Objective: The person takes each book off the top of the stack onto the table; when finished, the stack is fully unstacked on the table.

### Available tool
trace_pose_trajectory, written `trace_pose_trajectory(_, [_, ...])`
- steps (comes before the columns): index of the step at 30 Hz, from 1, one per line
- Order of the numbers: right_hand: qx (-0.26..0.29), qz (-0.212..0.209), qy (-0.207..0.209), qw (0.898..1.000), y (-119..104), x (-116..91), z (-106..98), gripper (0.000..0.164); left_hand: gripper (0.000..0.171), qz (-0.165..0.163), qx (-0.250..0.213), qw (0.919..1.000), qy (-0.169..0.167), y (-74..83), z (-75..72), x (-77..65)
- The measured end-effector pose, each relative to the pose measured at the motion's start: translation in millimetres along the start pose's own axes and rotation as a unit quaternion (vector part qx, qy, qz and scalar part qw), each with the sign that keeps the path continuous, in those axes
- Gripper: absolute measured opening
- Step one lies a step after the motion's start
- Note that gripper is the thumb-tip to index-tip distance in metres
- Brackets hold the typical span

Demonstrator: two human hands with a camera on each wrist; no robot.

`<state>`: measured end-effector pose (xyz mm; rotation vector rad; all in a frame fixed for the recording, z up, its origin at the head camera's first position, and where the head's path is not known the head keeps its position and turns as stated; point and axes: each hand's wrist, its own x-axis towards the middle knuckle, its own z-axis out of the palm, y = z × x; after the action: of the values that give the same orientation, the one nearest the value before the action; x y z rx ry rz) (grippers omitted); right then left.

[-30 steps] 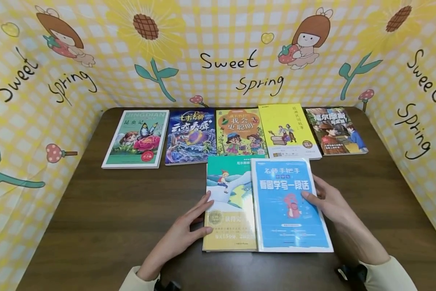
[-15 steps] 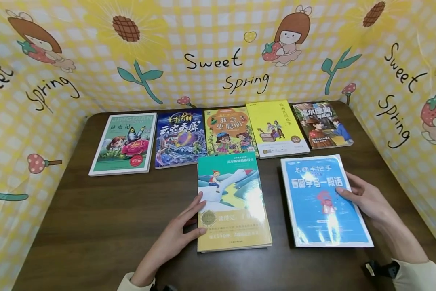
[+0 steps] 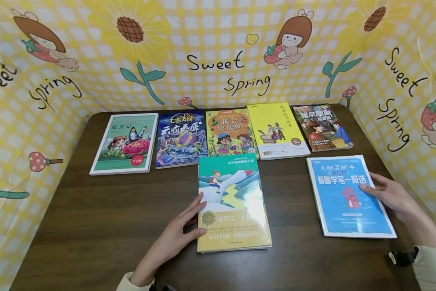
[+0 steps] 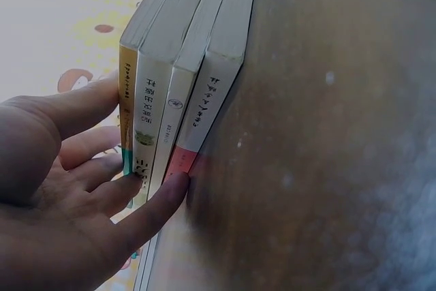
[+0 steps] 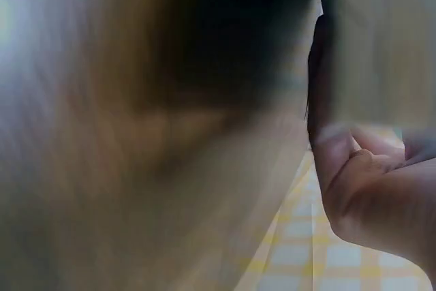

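My right hand (image 3: 394,194) grips a blue workbook (image 3: 352,218) by its right edge, thumb on the cover, at the right of the table in the head view. In the right wrist view the hand (image 5: 368,195) is partly seen beside a pale blurred slab. My left hand (image 3: 179,228) rests against the left side of a book stack, topped by a green and gold storybook (image 3: 232,218). In the left wrist view the left hand's fingers (image 4: 92,144) and thumb touch the stacked spines (image 4: 153,93); several books show there.
Along the back of the dark wooden table (image 3: 123,218) lie a green insect book (image 3: 125,143), a purple-blue book (image 3: 181,139), an orange book (image 3: 230,133), a yellow book (image 3: 277,129) and a detective book (image 3: 323,127). Yellow checked cloth (image 3: 210,32) surrounds the table.
My right hand has carried the blue workbook rightward off the stack, uncovering the green and gold storybook's cover. My left hand has stayed at the stack's left side. The head view has shifted slightly.
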<state>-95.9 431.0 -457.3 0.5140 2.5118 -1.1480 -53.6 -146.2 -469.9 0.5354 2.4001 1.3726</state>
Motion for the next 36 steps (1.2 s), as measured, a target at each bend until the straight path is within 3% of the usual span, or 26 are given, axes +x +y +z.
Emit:
trace_pose_trajectory(8, [-0.043,0.022,0.043,0.998,19.7,13.9,-11.7,0.093,0.065,0.002,-0.005,1.0,-0.008,1.0,0.8,-0.8])
trace_pose_trajectory(13, [-0.066,0.021,0.062,0.996,17.2,11.1,-11.7,0.092,0.064,0.004,-0.005,0.9999,-0.009,1.3,0.7,0.3])
trace_pose_trajectory(20, [-0.115,-0.014,0.085,0.99,-2.9,2.6,-8.5,0.079,0.065,0.007,-0.008,0.9999,-0.009,1.5,1.0,-0.1])
trace_pose_trajectory(27, [-0.165,-0.037,0.137,0.976,-20.3,-1.1,-4.9,0.067,0.065,0.001,0.0,1.0,-0.002,1.1,0.7,0.3])
trace_pose_trajectory(36, [-0.138,-0.082,0.187,0.969,-72.6,-21.9,5.7,0.068,0.065,0.011,0.006,0.9999,0.003,0.4,-0.1,0.3])
